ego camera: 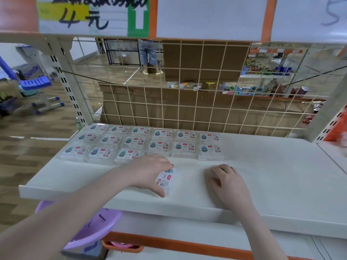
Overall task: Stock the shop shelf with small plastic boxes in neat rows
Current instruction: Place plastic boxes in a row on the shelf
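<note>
Inside a shop with wood-patterned flooring, at a white metal shelf [262, 175] backed by a cream wire grid [197, 87]. Stocked along the far left of the shelf: small clear plastic boxes with printed labels [142, 142], laid flat in three rows, the two far rows running six across, the nearest row only three, packed edge to edge. Held just in front of that short near row, at the gap on its right: one more labelled box [167, 180], tilted, gripped by the left hand [150, 171] with thumb toward the near shelf edge and fingers curled over the far side. Farther right, well apart from the rows: the right hand [228, 182], knuckles up and fingers curled down onto the shelf over something pale (too hidden to tell what, or whether anything is really held). Below the shelf at the near left, a lilac plastic basin [90, 229]. Overhead, handwritten price cards [90, 14] in orange-edged holders. Beyond the grid: brown cardboard [202, 59], the lower half of a person in denim shorts and pale sandals [149, 57], and a blue-and-white step stool [37, 85] at far left.
</note>
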`<action>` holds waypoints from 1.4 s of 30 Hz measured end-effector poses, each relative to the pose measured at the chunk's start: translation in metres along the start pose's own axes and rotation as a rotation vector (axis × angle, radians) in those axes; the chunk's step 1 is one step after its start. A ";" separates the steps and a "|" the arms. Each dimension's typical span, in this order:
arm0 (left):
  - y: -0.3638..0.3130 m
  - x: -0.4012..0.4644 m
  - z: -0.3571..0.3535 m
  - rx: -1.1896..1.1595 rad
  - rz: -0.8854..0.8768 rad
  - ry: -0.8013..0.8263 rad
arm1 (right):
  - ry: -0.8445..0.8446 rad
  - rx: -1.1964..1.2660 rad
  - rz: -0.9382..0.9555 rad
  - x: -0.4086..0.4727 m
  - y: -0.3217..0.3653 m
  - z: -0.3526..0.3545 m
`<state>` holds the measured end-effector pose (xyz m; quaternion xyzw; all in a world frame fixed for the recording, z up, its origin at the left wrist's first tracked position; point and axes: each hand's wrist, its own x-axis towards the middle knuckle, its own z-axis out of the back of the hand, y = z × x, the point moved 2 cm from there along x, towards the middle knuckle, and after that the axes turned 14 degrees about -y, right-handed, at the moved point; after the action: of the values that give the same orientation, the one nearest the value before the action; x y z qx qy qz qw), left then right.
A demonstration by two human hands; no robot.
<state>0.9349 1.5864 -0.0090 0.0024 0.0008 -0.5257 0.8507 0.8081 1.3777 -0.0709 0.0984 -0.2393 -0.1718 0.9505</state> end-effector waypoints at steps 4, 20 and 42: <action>-0.015 -0.009 -0.004 0.131 0.124 -0.088 | -0.007 0.004 -0.013 0.000 0.000 0.000; 0.003 -0.030 -0.012 -0.144 -0.049 -0.092 | -0.007 0.019 -0.037 0.000 0.004 0.003; -0.005 -0.008 -0.046 0.086 0.451 -0.500 | -0.020 0.038 -0.037 -0.001 0.001 -0.001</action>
<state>0.9264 1.5916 -0.0554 -0.0906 -0.2304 -0.3084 0.9185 0.8083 1.3791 -0.0717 0.1190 -0.2504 -0.1857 0.9427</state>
